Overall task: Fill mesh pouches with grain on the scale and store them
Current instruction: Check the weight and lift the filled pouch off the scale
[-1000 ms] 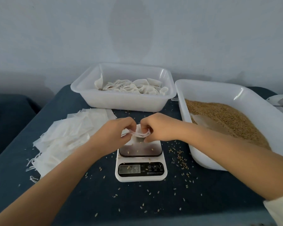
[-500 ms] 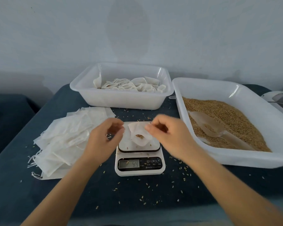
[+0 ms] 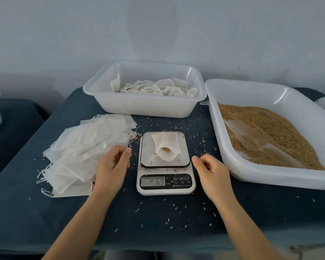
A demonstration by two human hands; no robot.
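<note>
Mesh pouch (image 3: 165, 147) lies on scale (image 3: 165, 164) platform, mouth toward 6 o'clock, grain visible inside. Left hand (image 3: 112, 166) at 9 o'clock of scale, right hand (image 3: 212, 171) at 3 o'clock; both loosely curled, holding nothing, clear of pouch. Empty pouch pile (image 3: 83, 152) at 9 o'clock; storage tub (image 3: 144, 107) at 12; grain tray (image 3: 281, 177) with scoop (image 3: 251, 137) at 3. Spilled grains (image 3: 174, 220) dot the cloth.

We held the left hand (image 3: 112, 165) just left of the scale (image 3: 165, 163), fingers loosely curled, gripping nothing. The right hand (image 3: 212, 172) sat just right of it, likewise empty and apart.
</note>
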